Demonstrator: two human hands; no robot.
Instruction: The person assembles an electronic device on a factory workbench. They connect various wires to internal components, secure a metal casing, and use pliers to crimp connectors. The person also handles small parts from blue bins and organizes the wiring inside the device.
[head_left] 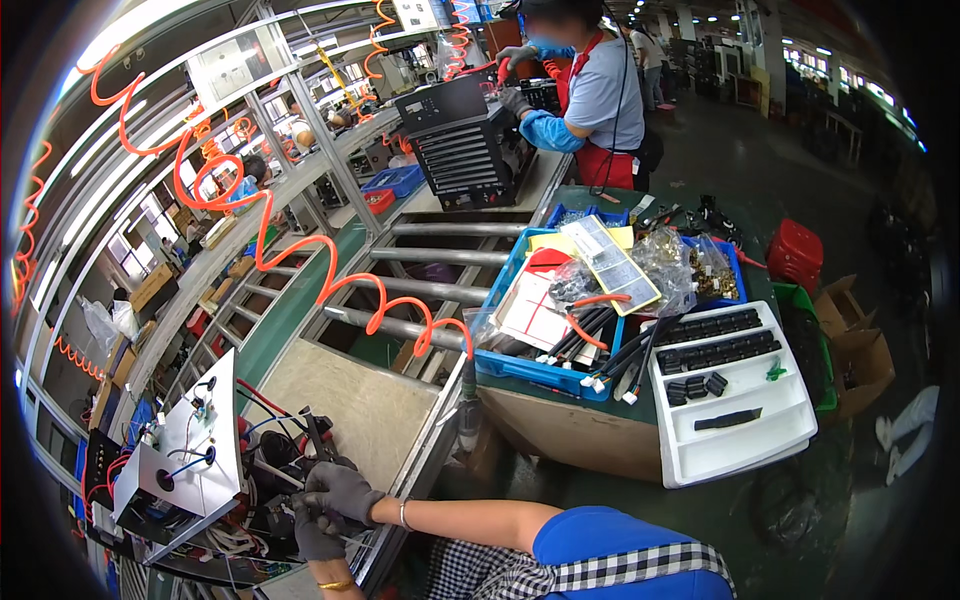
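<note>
Both my hands wear dark grey gloves and meet at the lower left, beside an open machine unit with a white panel (205,430). My right hand (343,492) is curled, its fingers closed near the end of a slim silver rod (278,473); whether it grips the rod cannot be made out. Just below, my left hand (318,532) is closed too, with its fingertips against small dark parts at the unit's side. What it holds is hidden. Red, blue and black wires (268,400) run from the panel into the unit, and bundled cables lie under it.
An orange coiled air hose (335,275) hangs across to a pneumatic tool (468,412). Metal rollers (440,290) lead to a black machine (460,150), where a co-worker stands. Right of me are a blue bin (545,375) of cables and a white tray (750,450) of black parts.
</note>
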